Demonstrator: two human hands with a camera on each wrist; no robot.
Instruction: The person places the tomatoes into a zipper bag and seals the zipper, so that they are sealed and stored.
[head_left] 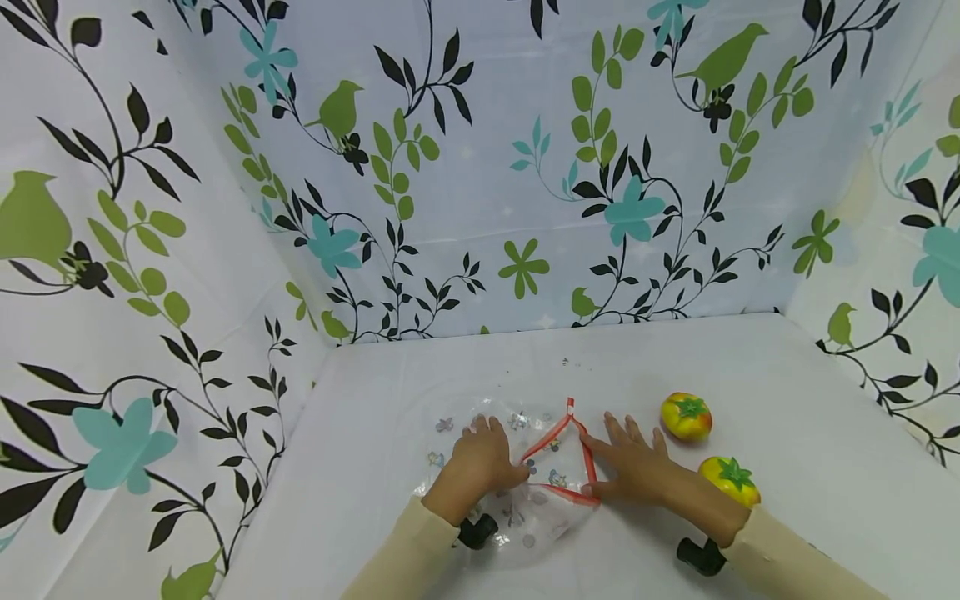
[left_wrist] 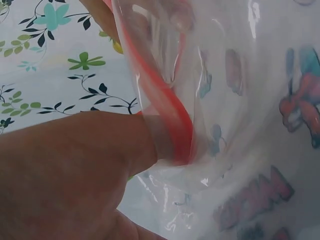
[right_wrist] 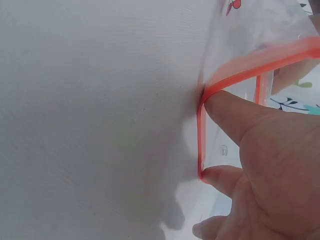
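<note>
A clear plastic zip bag [head_left: 517,517] with small printed figures lies on the white table, its red-edged mouth [head_left: 551,437] spread into a triangle. My left hand [head_left: 480,462] rests over the bag's left part, thumb stretched to the mouth's left corner. In the left wrist view that thumb tip shows through the film beside the red strip [left_wrist: 172,117]. My right hand [head_left: 637,467] has its fingers spread at the right side of the mouth. Its thumb [right_wrist: 230,107] and a finger [right_wrist: 222,178] press outward against the red rim in the right wrist view.
Two yellow-red toy fruits with green leafy tops lie right of the bag: one fruit [head_left: 686,418] beyond my right hand, the other fruit [head_left: 731,479] partly behind my right forearm. Patterned cloth [head_left: 480,167] hangs behind the table [head_left: 390,400] and at both sides.
</note>
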